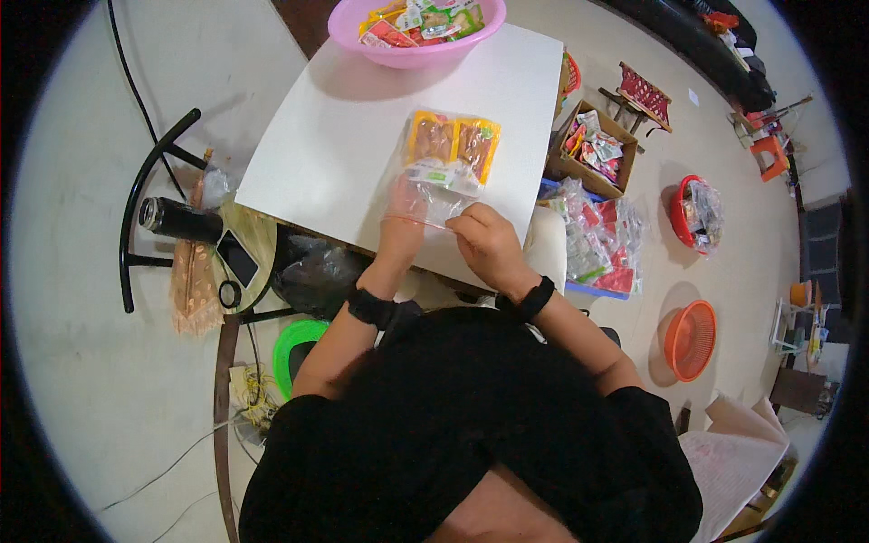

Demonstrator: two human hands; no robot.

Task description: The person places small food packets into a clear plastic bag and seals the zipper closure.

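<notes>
A clear plastic bag [445, 203] lies on the white table, its mouth with a reddish edge facing me. Side by side at its far end are two yellow-edged food packets [453, 142] with brown contents. My left hand [406, 203] reaches through the mouth into the bag, up to the near edge of the packets. Its fingertips are partly hidden there, so its grip is unclear. My right hand [485, 237] pinches the right corner of the bag's mouth between thumb and fingers. Both wrists wear black bands.
A pink basin [417, 58] of colourful packets stands on the table's [326, 136] far end. To the right are a cardboard box [594, 175] of packets, a blue tray [597, 290] of bagged packets and an orange basket [691, 341]. At left, a stool holds a phone [237, 258] and black bottle [180, 218].
</notes>
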